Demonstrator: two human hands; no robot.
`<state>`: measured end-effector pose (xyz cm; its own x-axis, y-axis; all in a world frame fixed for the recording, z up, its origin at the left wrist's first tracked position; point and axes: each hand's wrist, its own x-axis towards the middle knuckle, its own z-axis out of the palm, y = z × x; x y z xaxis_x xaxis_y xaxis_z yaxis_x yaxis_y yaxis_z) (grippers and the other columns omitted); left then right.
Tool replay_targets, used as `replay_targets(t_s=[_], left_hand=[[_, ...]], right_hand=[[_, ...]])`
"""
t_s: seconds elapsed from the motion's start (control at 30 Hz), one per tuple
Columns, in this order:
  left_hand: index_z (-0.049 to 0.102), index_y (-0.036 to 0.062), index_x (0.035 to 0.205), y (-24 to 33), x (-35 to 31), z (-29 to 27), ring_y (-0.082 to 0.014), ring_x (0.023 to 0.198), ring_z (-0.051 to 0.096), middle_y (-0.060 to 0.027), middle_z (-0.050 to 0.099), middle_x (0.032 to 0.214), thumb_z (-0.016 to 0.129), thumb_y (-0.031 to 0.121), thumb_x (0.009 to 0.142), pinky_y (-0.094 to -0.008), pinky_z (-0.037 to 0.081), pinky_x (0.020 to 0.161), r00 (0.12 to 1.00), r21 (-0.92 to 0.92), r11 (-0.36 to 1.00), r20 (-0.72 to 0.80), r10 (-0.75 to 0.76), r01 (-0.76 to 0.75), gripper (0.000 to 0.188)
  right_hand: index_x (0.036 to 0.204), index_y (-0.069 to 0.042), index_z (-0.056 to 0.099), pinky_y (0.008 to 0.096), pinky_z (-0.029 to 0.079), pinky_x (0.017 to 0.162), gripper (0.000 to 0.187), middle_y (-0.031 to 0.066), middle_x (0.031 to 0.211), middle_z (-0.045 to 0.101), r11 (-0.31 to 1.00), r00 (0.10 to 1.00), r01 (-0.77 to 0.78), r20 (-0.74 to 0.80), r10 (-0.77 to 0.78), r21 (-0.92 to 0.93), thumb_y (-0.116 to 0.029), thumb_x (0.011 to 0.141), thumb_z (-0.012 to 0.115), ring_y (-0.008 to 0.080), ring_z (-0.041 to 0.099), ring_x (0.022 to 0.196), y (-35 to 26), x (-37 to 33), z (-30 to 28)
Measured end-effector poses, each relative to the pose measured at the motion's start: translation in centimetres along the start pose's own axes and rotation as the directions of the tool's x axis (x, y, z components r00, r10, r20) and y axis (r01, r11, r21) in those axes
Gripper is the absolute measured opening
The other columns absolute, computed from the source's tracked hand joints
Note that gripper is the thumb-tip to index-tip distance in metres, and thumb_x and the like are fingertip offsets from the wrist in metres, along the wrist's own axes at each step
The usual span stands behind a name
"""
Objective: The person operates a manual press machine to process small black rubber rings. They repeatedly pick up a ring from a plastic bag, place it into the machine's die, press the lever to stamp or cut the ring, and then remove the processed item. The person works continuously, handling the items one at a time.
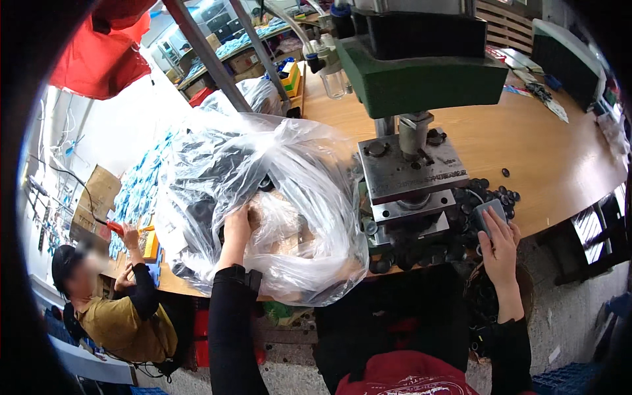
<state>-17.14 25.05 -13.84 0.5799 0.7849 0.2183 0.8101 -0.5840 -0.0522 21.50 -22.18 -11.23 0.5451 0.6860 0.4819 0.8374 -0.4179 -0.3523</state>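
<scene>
My left hand (pixel 237 230) reaches into the mouth of a large clear plastic bag (pixel 322 263). Its fingers are mostly hidden among the bag's contents, so their closure does not show. Dark pieces show through the film, and brown cardboard (pixel 286 243) lies beside the hand. My right hand (pixel 501 247) rests on a grey block-shaped thing (pixel 490 214), its fingers stretched over it and its thumb apart. Small round black parts (pixel 477 194) are heaped around that block. Between my hands stands a press with a steel die (pixel 411 168) under a green head (pixel 421 82).
A wooden table (pixel 553 151) carries the press. A person (pixel 115 313) sits at the left, holding a red-handled tool (pixel 114 228) near pale blue pieces (pixel 141 181). A metal post (pixel 210 56) rises behind the bag. A dark screen-like panel (pixel 565 69) stands far right.
</scene>
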Motion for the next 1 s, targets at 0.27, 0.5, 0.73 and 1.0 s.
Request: replay_targets(t_s=[0.27,0.5,0.73,1.0], left_hand=[[0.047,-0.0008,0.127,6.6,-2.7,-8.9,-0.0272,0.097,0.062,-0.0177,0.057,0.114,0.078,0.007,0.075,-0.0346,0.052,0.083,0.990,-0.603,0.798,-0.110,-0.084,0.001,0.060],[0.047,0.0005,0.136,17.2,-8.8,-18.4,-0.0128,0.098,0.060,-0.0082,0.058,0.115,0.074,0.003,0.082,-0.0254,0.049,0.085,0.948,-0.983,0.126,0.161,0.275,0.130,0.061],[0.054,-0.0005,0.130,24.6,-8.0,-17.7,-0.0160,0.099,0.062,-0.0118,0.058,0.121,0.080,0.011,0.076,-0.0289,0.050,0.086,0.958,-0.927,0.364,0.017,0.288,-0.093,0.061],[0.062,-0.0049,0.111,30.8,-4.1,-15.4,-0.0173,0.087,0.062,-0.0136,0.068,0.098,0.084,0.020,0.071,-0.0317,0.050,0.078,0.964,-0.819,0.516,-0.161,0.211,-0.249,0.051]], right_hand=[[0.119,-0.006,0.060,0.0396,0.032,0.096,0.048,0.0091,0.111,0.063,0.955,0.974,0.176,-0.183,-0.134,0.238,-0.037,0.084,0.071,0.0245,0.057,0.105,-10.1,6.9,0.0],[0.108,-0.009,0.061,0.0416,0.033,0.092,0.051,0.0080,0.104,0.060,0.949,0.986,0.059,-0.169,-0.005,0.310,-0.044,0.075,0.077,0.0282,0.055,0.103,-13.3,9.9,1.4],[0.115,-0.008,0.059,0.0427,0.030,0.098,0.056,0.0105,0.110,0.058,0.950,0.983,0.087,-0.182,-0.033,0.300,-0.038,0.073,0.079,0.0295,0.051,0.108,-11.0,7.7,1.6],[0.124,-0.006,0.054,0.0454,0.034,0.101,0.056,0.0140,0.121,0.052,0.879,0.885,-0.465,0.084,0.458,0.110,-0.030,0.078,0.075,0.0327,0.044,0.118,3.8,-9.2,-1.7]])
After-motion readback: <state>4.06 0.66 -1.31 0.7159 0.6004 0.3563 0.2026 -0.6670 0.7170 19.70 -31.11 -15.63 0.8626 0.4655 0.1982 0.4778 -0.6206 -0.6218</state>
